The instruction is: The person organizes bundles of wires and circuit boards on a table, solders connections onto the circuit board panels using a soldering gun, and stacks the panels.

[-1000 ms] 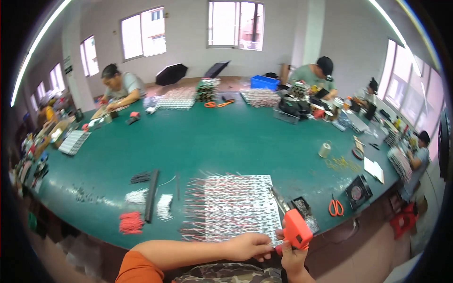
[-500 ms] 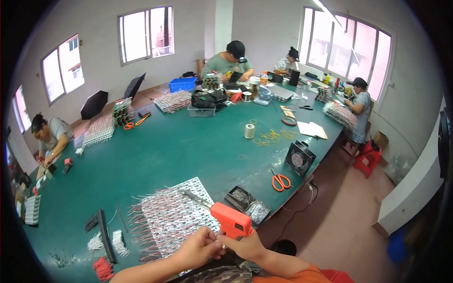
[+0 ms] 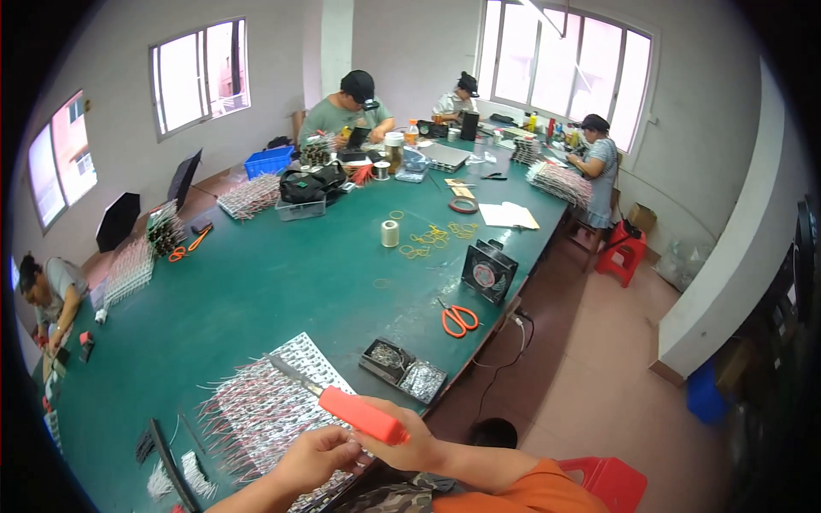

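My right hand is closed round the handle of a red gun-shaped tool with a long, thin metal tip. That tip points up and left, over a sheet of white boards covered in rows of red and white wires. Close beside it, my left hand has its fingers curled together, thumb against fingertips. Whatever they may pinch is too small to make out. To the right of the sheet, a black two-part box holds small metal pieces.
Orange-handled scissors and a black fan stand near the table's right edge. Farther off are a thread spool and yellow rubber bands. Black tubing and white tubes lie at left. Several people work around the green table.
The view has swung right, so the scene sits farther left. My right hand has turned the red tool, and its body now lies flatter. Both hands remain close together.
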### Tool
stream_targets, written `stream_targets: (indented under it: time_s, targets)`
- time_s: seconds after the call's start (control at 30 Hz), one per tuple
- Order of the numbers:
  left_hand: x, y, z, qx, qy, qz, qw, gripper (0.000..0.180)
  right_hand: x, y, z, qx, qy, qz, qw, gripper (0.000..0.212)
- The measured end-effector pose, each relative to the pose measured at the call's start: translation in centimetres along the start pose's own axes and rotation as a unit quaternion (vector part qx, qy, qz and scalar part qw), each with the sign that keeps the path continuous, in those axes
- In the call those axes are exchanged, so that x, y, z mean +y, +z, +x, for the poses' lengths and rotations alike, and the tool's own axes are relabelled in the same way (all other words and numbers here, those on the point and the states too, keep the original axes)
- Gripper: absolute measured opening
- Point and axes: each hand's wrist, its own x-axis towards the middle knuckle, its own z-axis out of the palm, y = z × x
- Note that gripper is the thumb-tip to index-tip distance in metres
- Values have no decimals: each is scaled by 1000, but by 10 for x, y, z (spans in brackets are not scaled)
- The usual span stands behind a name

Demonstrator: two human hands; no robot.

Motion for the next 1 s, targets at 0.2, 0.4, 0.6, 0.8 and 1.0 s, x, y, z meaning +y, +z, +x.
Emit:
stream_targets:
  time_s: [0.2,0.4,0.6,0.8,1.0]
  targets:
    - [-4,-7,5,-25,-10,33,999,22,-8,-1,6,12,-39,-86,995,57]
    - [-1,-8,0,-2,-17,23,1000,22,3,0,5,31,-19,-71,997,65]
    - [-3,-14,2,5,-34,-59,998,20,-9,-4,7,31,-44,7,998,68]
    - [8,-9,2,1,-14,-120,993,18,-10,-3,3,-11,-78,29,996,68]
    - [7,-12,10,-33,11,-102,994,19,-8,-3,1,-16,-41,104,994,64]
